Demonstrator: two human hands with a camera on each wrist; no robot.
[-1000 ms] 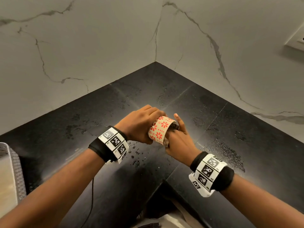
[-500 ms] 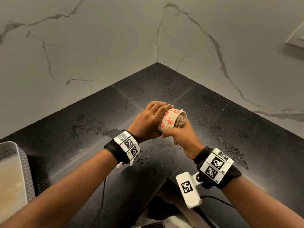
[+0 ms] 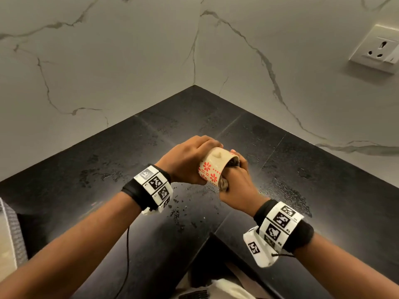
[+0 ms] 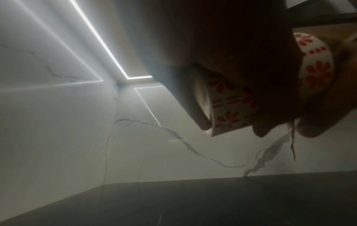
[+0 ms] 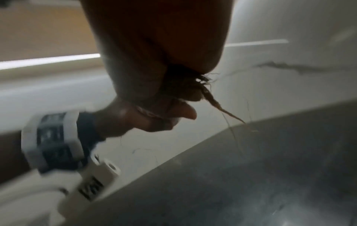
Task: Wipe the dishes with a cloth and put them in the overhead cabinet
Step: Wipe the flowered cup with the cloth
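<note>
A small cream cup [image 3: 212, 167] with red flower prints is held on its side above the black counter [image 3: 323, 180]. My left hand [image 3: 190, 160] grips it round its base, fingers curled over the top. My right hand [image 3: 236, 184] grips a brownish cloth [image 3: 224, 184] pushed into the cup's mouth, where it shows dark [image 3: 233, 162]. In the left wrist view the cup [image 4: 230, 110] sits between dark fingers. The right wrist view is blurred; frayed threads of the cloth [image 5: 210, 97] hang below my right fist.
The counter fills a corner between two marble walls [image 3: 108, 61] and is speckled with water drops [image 3: 287, 190]. A wall socket [image 3: 377, 50] sits at the upper right. A grey perforated basket [image 3: 13, 229] stands at the far left edge.
The cup has turned in my hands, so a plain cream side now faces up. My right wrist has rolled with the cloth inside the cup. Both hands stay in the same spot.
</note>
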